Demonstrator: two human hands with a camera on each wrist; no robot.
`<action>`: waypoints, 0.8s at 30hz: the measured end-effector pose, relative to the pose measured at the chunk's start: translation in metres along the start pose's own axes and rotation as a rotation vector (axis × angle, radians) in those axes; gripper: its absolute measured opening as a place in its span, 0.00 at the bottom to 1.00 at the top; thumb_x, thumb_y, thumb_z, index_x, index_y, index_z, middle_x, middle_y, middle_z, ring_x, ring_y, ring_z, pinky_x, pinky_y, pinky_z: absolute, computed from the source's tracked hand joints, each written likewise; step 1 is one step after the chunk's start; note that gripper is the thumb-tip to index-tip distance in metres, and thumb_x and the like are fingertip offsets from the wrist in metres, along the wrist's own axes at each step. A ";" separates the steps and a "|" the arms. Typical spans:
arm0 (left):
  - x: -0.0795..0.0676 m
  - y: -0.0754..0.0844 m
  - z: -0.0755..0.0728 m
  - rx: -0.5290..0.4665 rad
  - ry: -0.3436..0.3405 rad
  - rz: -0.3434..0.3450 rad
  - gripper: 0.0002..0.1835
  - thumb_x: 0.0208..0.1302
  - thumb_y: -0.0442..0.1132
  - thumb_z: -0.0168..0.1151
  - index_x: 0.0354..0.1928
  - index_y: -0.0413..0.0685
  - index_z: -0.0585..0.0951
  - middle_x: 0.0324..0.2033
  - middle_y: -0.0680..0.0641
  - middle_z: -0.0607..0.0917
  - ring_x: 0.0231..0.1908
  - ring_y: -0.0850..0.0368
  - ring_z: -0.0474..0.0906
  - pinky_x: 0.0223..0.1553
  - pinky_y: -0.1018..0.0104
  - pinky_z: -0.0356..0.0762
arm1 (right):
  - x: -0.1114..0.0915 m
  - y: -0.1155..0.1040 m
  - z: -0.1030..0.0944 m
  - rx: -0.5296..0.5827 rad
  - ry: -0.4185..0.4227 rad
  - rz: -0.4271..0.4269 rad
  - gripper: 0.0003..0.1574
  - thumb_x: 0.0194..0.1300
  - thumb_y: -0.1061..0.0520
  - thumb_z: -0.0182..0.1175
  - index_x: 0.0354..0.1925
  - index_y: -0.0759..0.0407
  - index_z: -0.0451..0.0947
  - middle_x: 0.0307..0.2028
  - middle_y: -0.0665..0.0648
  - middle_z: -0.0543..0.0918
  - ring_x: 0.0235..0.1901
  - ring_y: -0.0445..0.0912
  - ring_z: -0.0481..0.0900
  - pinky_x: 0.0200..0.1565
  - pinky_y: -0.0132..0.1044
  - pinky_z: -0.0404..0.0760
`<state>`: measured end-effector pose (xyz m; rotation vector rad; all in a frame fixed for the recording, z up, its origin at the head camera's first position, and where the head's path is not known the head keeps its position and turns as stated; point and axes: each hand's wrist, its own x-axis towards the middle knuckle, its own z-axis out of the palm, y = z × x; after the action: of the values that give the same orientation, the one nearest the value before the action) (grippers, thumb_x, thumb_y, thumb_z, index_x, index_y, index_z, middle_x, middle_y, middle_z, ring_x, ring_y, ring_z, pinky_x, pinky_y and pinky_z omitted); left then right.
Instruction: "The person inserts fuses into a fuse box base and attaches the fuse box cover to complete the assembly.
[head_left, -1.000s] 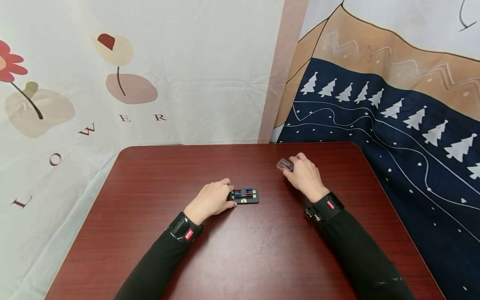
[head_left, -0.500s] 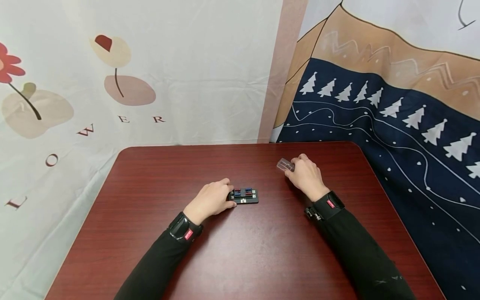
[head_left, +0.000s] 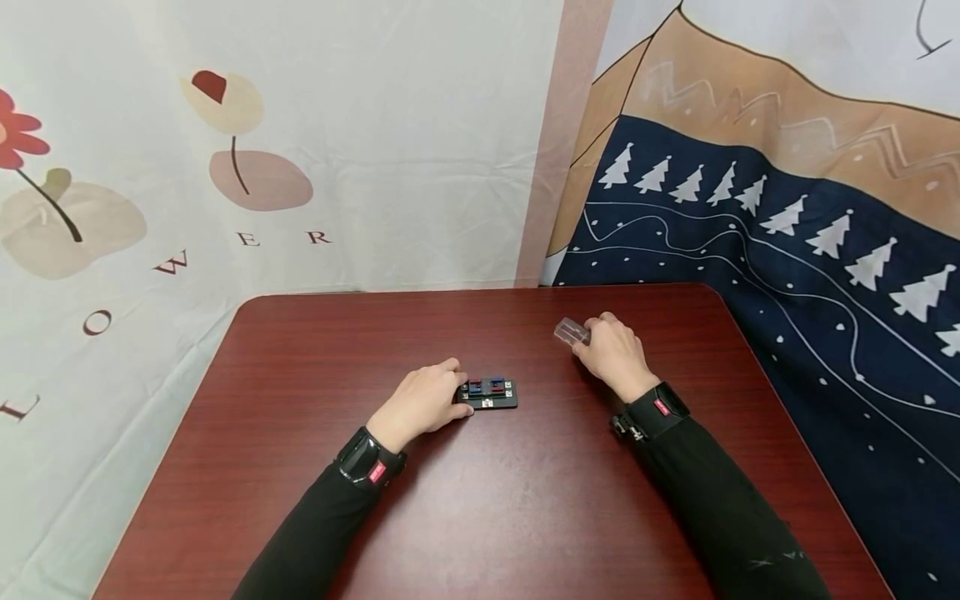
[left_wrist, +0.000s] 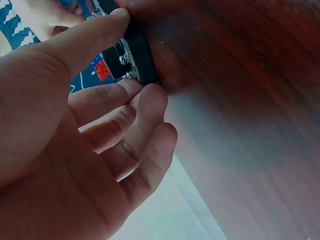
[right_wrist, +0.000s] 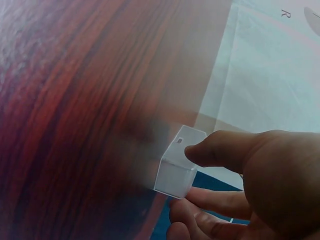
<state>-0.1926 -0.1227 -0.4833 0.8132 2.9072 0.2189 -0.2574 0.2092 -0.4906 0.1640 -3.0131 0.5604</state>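
Observation:
A small black fuse block (head_left: 491,401) with red and blue blade fuses on top lies on the table. My left hand (head_left: 420,398) holds its left end between thumb and fingers. In the left wrist view, metal screws and a red fuse (left_wrist: 102,70) show on the block, partly behind the thumb. Farther back and to the right, my right hand (head_left: 615,354) pinches a clear plastic cover (head_left: 570,331). The right wrist view shows the thumb on one face of this box-shaped cover (right_wrist: 176,172), with fingers at its other side.
The reddish-brown wooden table (head_left: 360,342) has rounded far corners. Behind it hangs a pale curtain (head_left: 420,150) with flower prints; at the right hangs a dark blue cloth (head_left: 675,225) with white trees. Black sleeves and wrist straps cover both forearms.
My right hand, with the clear cover, has drifted very slightly right and nearer. The left hand and the fuse block have stayed in place.

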 end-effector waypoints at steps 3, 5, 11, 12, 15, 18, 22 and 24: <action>0.000 0.001 -0.001 -0.005 -0.009 -0.008 0.30 0.64 0.57 0.72 0.60 0.44 0.86 0.46 0.49 0.80 0.41 0.47 0.86 0.45 0.48 0.86 | 0.000 0.001 0.000 0.005 -0.007 0.002 0.29 0.65 0.51 0.68 0.57 0.68 0.83 0.46 0.68 0.82 0.36 0.63 0.83 0.39 0.63 0.86; 0.000 0.001 -0.001 -0.008 -0.018 -0.008 0.30 0.65 0.57 0.72 0.60 0.44 0.86 0.47 0.49 0.80 0.42 0.47 0.86 0.46 0.48 0.86 | 0.000 0.001 0.000 0.008 -0.013 0.006 0.28 0.65 0.51 0.68 0.57 0.68 0.84 0.46 0.67 0.81 0.36 0.63 0.83 0.39 0.62 0.86; -0.002 0.000 -0.002 -0.012 -0.018 -0.020 0.30 0.65 0.57 0.72 0.60 0.44 0.86 0.47 0.49 0.81 0.43 0.47 0.86 0.46 0.48 0.86 | 0.001 -0.005 0.000 0.013 -0.015 -0.008 0.26 0.66 0.50 0.68 0.56 0.66 0.84 0.47 0.64 0.81 0.36 0.61 0.83 0.39 0.60 0.85; -0.002 0.000 -0.002 -0.013 -0.017 -0.024 0.30 0.65 0.57 0.72 0.61 0.44 0.86 0.47 0.49 0.81 0.43 0.48 0.86 0.46 0.48 0.86 | 0.001 -0.006 0.000 0.015 -0.012 -0.014 0.26 0.65 0.50 0.67 0.56 0.65 0.84 0.47 0.64 0.81 0.36 0.61 0.83 0.39 0.60 0.85; -0.002 0.000 -0.003 -0.013 -0.021 -0.031 0.31 0.65 0.57 0.72 0.61 0.44 0.86 0.48 0.49 0.81 0.43 0.48 0.86 0.46 0.48 0.86 | 0.000 -0.011 -0.001 0.021 -0.002 -0.043 0.25 0.64 0.51 0.67 0.55 0.64 0.84 0.46 0.63 0.81 0.36 0.60 0.83 0.39 0.60 0.85; -0.002 0.000 -0.003 -0.017 -0.027 -0.031 0.31 0.65 0.58 0.72 0.62 0.43 0.85 0.49 0.49 0.81 0.44 0.47 0.86 0.47 0.47 0.86 | -0.002 -0.016 -0.002 0.030 0.003 -0.074 0.24 0.64 0.51 0.66 0.54 0.64 0.84 0.46 0.62 0.81 0.36 0.60 0.83 0.39 0.59 0.84; -0.002 0.001 -0.003 -0.026 -0.031 -0.032 0.32 0.65 0.58 0.72 0.63 0.43 0.85 0.50 0.49 0.81 0.46 0.46 0.86 0.49 0.47 0.85 | -0.004 -0.024 -0.006 0.043 -0.003 -0.114 0.24 0.64 0.51 0.66 0.54 0.62 0.84 0.46 0.60 0.81 0.36 0.57 0.81 0.39 0.56 0.83; -0.001 0.002 -0.003 -0.027 -0.026 -0.028 0.32 0.65 0.58 0.72 0.62 0.43 0.85 0.49 0.49 0.81 0.45 0.46 0.86 0.48 0.47 0.86 | -0.005 -0.029 -0.007 0.057 -0.012 -0.149 0.24 0.63 0.51 0.67 0.54 0.61 0.84 0.45 0.59 0.81 0.37 0.55 0.80 0.40 0.54 0.83</action>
<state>-0.1911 -0.1224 -0.4800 0.7655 2.8832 0.2426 -0.2486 0.1851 -0.4741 0.3924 -2.9647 0.6321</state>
